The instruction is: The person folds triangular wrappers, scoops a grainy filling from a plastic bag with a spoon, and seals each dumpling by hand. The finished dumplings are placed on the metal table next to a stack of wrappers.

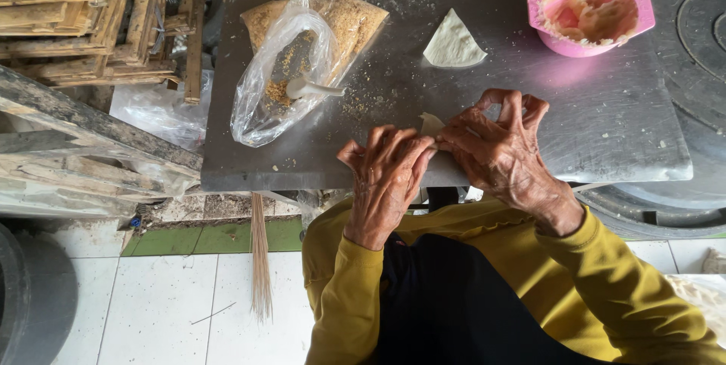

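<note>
Far left, a stack of bamboo and wooden slats [91,17] is piled up, with a crumpled sheet of clear plastic [155,111] lying just under it. A thin bundle of broom sticks [259,259] is hung down below the table edge, over the white floor tiles [151,312].

On the grey metal table [605,123], an open clear plastic bag of brown crumbs [302,55] is laid flat, and a small white plastic spoon [308,90] is stuck in its mouth. Loose crumbs are scattered around the bag on the tabletop.

Near the front edge, the left hand [386,180] is seen knuckles-up, fingers curled and pressed together against the right ones. A small pale dough wrapper [431,124] is pinched between the two hands, only a corner of it being left visible above the fingertips. The right hand [503,149] is bent over it, thumb and forefinger closed on the wrapper, the other fingers arched up and slightly spread.

Further back, a folded triangular dough piece [452,43] is set on the table, well apart from the hands. In the far right corner a pink plastic bowl [590,13] with pale filling is parked, next to a round black tub lid [696,17]. Mustard-yellow sleeves [605,274] are worn.
</note>
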